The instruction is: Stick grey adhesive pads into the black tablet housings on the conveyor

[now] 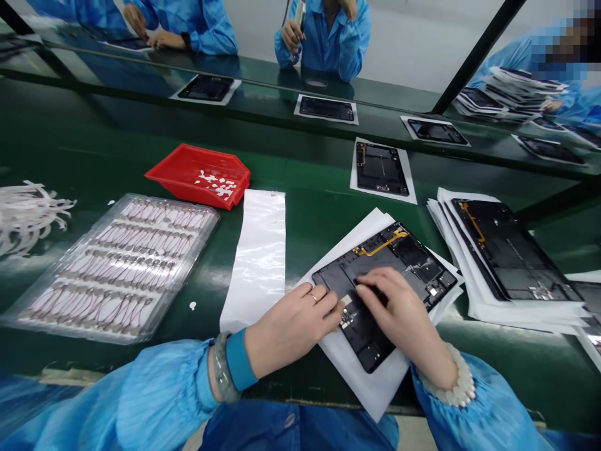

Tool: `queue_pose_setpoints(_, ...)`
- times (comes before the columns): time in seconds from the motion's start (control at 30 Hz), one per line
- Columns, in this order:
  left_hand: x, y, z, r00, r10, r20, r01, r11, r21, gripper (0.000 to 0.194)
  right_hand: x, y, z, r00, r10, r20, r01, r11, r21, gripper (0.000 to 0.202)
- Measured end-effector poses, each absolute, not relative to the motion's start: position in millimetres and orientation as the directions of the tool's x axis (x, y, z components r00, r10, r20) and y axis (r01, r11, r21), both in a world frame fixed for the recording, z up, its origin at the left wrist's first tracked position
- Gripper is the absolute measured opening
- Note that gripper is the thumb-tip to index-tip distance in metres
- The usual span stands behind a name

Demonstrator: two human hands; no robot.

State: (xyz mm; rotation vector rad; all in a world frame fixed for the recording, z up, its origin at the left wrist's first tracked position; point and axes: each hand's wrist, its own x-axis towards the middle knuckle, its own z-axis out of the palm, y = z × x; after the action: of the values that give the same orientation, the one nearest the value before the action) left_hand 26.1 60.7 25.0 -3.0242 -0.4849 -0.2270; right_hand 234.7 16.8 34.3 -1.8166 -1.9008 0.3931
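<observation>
A black tablet housing [425, 275] with an orange flex cable [382, 245] lies turned at an angle on white sheets [361, 388] in front of me. My left hand [300, 316], fingers curled and closed, touches the housing's left edge beside a small metal-coloured connector area. Over the middle of the housing, my right hand [399, 307] has thumb and forefinger close together in a pinch. A small dark bit shows at those fingertips, too small to name. What the left fingertips grip, if anything, is hidden.
Left stands a clear tray [188, 263] of small round wired parts, with a red bin [197, 178] of white bits behind. A white strip sheet [258, 257] lies beside it. Right is a stack of housings [516, 250] with paper. Co-workers in blue sit across a raised ledge.
</observation>
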Motion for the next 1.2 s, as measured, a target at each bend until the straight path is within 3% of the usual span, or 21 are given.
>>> queue_pose_setpoints(0.1, 28, 62, 27, 0.936, 0.317, 0.157, 0.323, -0.946, -0.020, 0.025, 251, 19, 37, 0.067, 0.964, 0.258, 0.828, 0.091, -0.554, 0.025)
queue_pose_setpoints(0.2, 32, 72, 32, 0.945, 0.295, 0.144, 0.296, -0.955, 0.014, 0.025, 264, 21, 32, 0.024, 0.974, 0.224, 0.805, 0.114, -0.582, 0.023)
queue_pose_setpoints(0.4, 37, 92, 39, 0.975, 0.199, 0.096, 0.185, -0.974, 0.129, 0.022, 272, 26, 15, -0.056, 0.978, 0.200, 0.844, 0.153, -0.514, 0.022)
queue_pose_setpoints(0.63, 36, 94, 36, 0.959, 0.261, 0.111, 0.233, -0.948, 0.218, 0.025, 270, 24, 13, -0.065, 0.972, 0.224, 0.847, 0.173, -0.504, 0.017)
queue_pose_setpoints(1.2, 33, 92, 31, 0.939, 0.308, 0.154, 0.261, -0.928, 0.266, 0.027, 270, 24, 13, -0.075, 0.970, 0.232, 0.848, 0.184, -0.498, 0.016)
